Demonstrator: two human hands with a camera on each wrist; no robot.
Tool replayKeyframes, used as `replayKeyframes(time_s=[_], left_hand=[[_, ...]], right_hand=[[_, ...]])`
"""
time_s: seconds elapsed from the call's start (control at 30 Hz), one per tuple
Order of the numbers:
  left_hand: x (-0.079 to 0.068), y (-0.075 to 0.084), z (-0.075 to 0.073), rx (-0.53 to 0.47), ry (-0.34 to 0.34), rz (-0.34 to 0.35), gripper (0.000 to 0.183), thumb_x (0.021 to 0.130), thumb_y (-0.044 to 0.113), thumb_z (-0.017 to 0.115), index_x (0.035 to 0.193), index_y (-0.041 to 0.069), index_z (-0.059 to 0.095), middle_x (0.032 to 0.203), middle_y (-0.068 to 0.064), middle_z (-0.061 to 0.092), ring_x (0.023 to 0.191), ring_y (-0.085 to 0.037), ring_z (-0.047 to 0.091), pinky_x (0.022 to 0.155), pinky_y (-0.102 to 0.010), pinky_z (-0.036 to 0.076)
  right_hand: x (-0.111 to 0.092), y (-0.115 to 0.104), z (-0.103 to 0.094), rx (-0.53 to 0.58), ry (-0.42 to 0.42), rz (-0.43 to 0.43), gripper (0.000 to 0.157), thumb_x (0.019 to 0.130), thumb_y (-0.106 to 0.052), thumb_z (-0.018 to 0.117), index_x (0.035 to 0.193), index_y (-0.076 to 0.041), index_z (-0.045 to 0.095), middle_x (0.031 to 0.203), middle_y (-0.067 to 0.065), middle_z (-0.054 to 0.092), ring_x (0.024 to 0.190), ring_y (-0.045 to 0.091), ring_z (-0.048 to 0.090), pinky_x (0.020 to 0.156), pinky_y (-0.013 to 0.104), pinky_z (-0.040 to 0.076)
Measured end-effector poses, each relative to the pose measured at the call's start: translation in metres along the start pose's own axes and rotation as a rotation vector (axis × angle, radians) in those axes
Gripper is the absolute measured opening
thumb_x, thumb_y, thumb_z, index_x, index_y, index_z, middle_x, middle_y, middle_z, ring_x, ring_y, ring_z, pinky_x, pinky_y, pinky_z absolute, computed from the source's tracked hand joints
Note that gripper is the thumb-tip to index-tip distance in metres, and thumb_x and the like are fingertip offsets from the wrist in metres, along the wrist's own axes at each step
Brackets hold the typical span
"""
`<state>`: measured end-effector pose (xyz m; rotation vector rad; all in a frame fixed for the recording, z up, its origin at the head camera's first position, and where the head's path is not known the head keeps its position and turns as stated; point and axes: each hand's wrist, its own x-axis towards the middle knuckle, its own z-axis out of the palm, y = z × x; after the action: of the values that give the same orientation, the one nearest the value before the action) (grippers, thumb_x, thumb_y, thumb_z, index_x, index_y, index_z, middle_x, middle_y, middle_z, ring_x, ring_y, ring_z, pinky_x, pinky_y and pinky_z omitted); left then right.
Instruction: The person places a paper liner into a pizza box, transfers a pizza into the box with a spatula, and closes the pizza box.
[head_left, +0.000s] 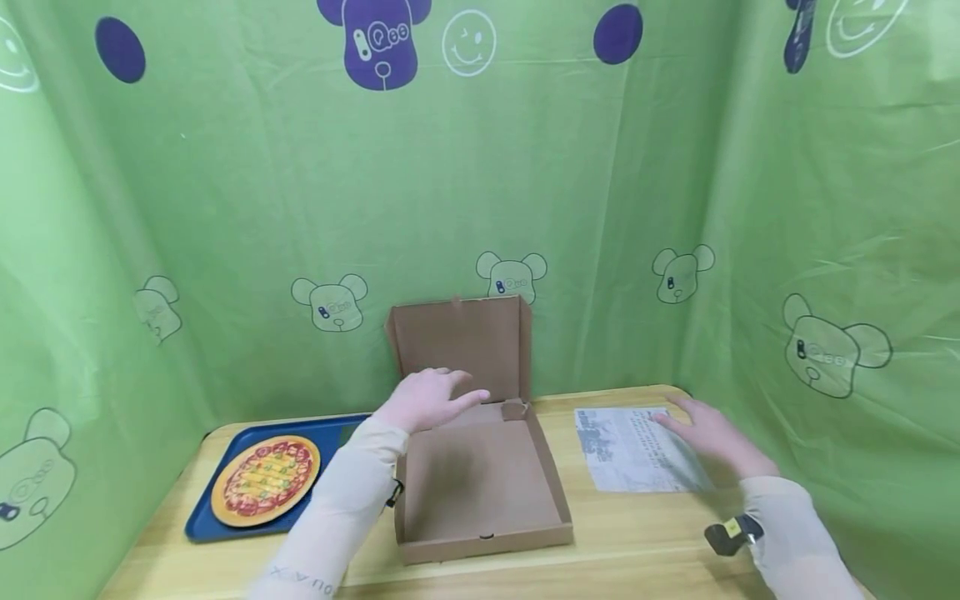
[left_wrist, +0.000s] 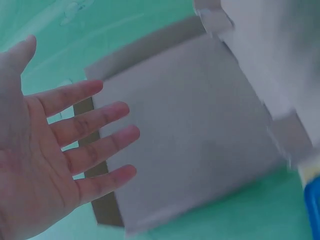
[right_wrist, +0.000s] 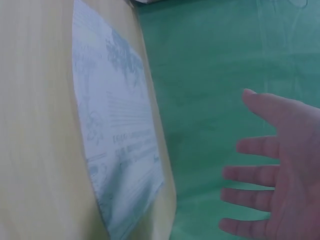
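Note:
A brown cardboard pizza box (head_left: 487,479) stands on the table with its lid (head_left: 468,342) raised at the back. Over the box's left side hovers my left hand (head_left: 429,400), holding nothing; in the left wrist view its fingers are straight and spread in front of the lid (left_wrist: 185,125). My right hand (head_left: 708,429) is above the right edge of a printed sheet of paper (head_left: 637,454), which lies flat right of the box. The right wrist view shows that hand (right_wrist: 280,175) with spread fingers and nothing in it, apart from the sheet (right_wrist: 120,130).
On the left, a blue tray (head_left: 217,500) carries a round pizza (head_left: 266,481) with red and yellow topping. The wooden table (head_left: 637,542) ends at a green patterned curtain (head_left: 450,183) that encloses the back and both sides.

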<state>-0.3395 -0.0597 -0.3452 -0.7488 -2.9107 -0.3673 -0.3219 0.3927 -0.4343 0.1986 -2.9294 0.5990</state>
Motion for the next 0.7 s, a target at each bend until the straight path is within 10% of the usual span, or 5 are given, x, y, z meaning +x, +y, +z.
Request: replayKeyframes(time_s=[0.7], left_hand=[[0.058, 0.094, 0.091, -0.417, -0.057, 0.091, 0.064, 0.097, 0.065, 0.034, 0.133, 0.018, 0.058, 0.128, -0.002, 0.066, 0.119, -0.018, 0.061, 0.099, -0.033, 0.051]], right_hand=[[0.002, 0.049, 0.018, 0.166, -0.093, 0.236, 0.071, 0.103, -0.039, 0.040, 0.136, 0.023, 0.031, 0.135, 0.047, 0.035, 0.120, 0.061, 0.041, 0.099, 0.066, 0.039]])
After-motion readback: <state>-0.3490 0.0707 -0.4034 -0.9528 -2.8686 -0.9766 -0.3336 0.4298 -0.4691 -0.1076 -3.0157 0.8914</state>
